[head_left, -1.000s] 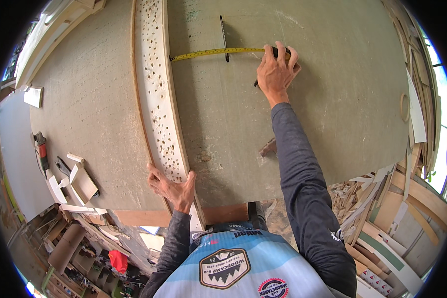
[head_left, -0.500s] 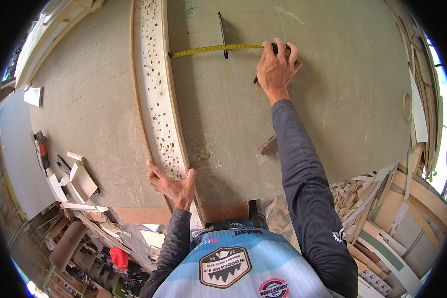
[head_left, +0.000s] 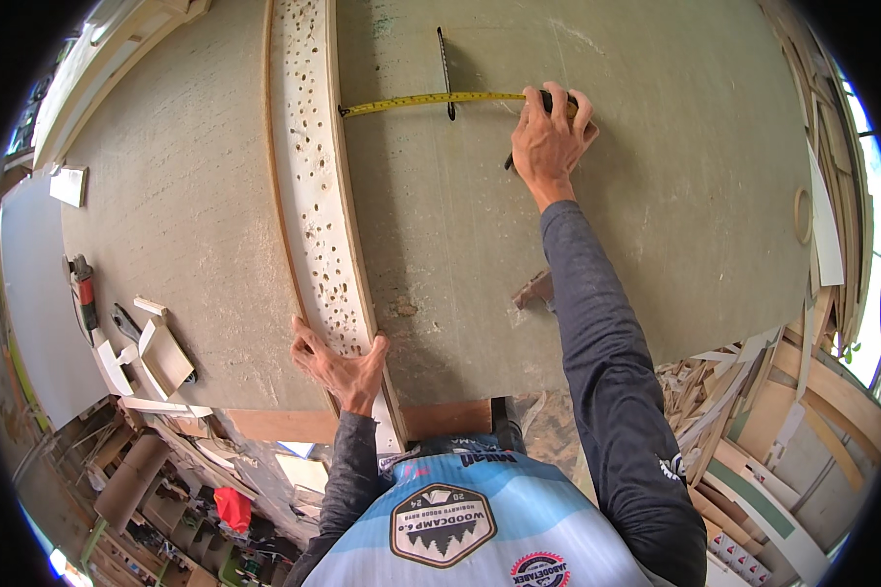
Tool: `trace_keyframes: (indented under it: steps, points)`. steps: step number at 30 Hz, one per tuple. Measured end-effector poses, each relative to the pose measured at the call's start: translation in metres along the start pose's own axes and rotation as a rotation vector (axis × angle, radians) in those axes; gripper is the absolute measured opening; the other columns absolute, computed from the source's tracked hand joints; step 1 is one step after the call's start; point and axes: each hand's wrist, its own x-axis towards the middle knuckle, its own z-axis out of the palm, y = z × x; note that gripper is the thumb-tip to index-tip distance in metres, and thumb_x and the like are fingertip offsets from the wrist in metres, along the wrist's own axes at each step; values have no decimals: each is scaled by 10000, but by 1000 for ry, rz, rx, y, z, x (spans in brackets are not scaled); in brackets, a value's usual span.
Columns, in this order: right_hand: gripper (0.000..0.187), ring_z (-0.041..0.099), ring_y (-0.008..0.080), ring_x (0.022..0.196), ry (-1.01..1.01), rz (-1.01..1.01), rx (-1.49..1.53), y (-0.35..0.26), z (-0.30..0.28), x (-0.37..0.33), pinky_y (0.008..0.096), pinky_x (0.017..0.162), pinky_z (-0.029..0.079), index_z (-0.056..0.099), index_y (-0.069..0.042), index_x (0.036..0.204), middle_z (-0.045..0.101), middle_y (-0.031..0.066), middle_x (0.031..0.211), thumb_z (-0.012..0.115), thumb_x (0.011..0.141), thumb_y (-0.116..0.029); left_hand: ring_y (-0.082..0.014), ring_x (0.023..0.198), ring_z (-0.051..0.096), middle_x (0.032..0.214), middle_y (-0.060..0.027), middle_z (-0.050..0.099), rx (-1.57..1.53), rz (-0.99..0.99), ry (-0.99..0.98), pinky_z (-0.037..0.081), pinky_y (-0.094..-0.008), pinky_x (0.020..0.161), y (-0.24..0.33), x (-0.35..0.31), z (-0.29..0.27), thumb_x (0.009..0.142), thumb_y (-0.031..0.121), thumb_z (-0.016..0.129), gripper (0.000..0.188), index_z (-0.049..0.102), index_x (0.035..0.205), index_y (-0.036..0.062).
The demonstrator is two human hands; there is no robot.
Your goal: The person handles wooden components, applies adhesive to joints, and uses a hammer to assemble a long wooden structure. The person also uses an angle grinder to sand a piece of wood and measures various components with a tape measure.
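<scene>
A long white board (head_left: 313, 196) dotted with many small holes runs away from me, edged with wooden strips along both sides. Near its close end, my left hand (head_left: 347, 374) spans it, thumb on the right edge and fingers over the left one. My right hand (head_left: 550, 152) grips a tape measure (head_left: 574, 108), its case mostly hidden under the fingers. The yellow blade (head_left: 401, 102) stretches left, its hook at the board's right edge. A thin dark stick (head_left: 508, 161) pokes out below the right hand; its kind is unclear. Beneath the blade lies a slim dark strip (head_left: 445, 68), perhaps a saw blade.
All this rests on a large greyish worktable (head_left: 675, 225). A brownish block-like tool (head_left: 533, 291) lies beside my right forearm. Toward the left are a red and black power tool (head_left: 85, 293) and white offcuts (head_left: 166, 360). Scrap wood (head_left: 729, 391) is heaped beyond the table's right side.
The view has shifted very slightly. Both hands, the tape measure and the board keep the same places relative to each other.
</scene>
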Motion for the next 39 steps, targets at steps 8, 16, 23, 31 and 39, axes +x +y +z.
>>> trace_keyframes:
  steps: [8, 16, 23, 31, 39]
  points:
    - [164, 394, 293, 1220, -51, 27, -53, -3, -6, 1, 514, 875, 370, 691, -211, 1053, 567, -32, 1248, 680, 893, -172, -362, 1156, 379, 1197, -199, 406, 15, -11, -10, 305, -564, 1044, 0, 2, -1, 495, 347, 843, 1303, 182, 1562, -1]
    - [168, 392, 292, 1223, -45, 21, -58, -2, -4, 0, 508, 878, 369, 686, -217, 1051, 567, -37, 1252, 680, 891, -167, -370, 1170, 378, 1258, -233, 412, 5, 0, -21, 312, -552, 1061, -1, 3, 0, 497, 339, 840, 1288, 194, 1550, -24]
    - [166, 393, 290, 1226, -53, 23, -65, -4, -5, 1, 504, 871, 368, 689, -218, 1050, 572, -42, 1248, 682, 891, -172, -377, 1172, 375, 1240, -229, 412, 1, -30, -34, 315, -550, 1056, 1, 4, -3, 486, 346, 847, 1290, 211, 1546, -22]
    - [168, 394, 289, 1226, -49, 17, -69, -1, -5, 0, 509, 877, 368, 690, -211, 1047, 570, -35, 1251, 690, 884, -173, -365, 1149, 375, 1207, -208, 410, 6, -34, -32, 311, -545, 1044, 2, 6, -3, 453, 375, 838, 1318, 217, 1546, -22]
    - [152, 376, 311, 1230, -43, 1, -25, 1, -2, 0, 533, 856, 352, 684, -187, 1031, 552, -12, 1239, 667, 882, -163, -347, 1127, 380, 1219, -194, 427, -6, -47, -35, 315, -535, 1041, 1, 7, -3, 449, 376, 834, 1319, 221, 1547, -21]
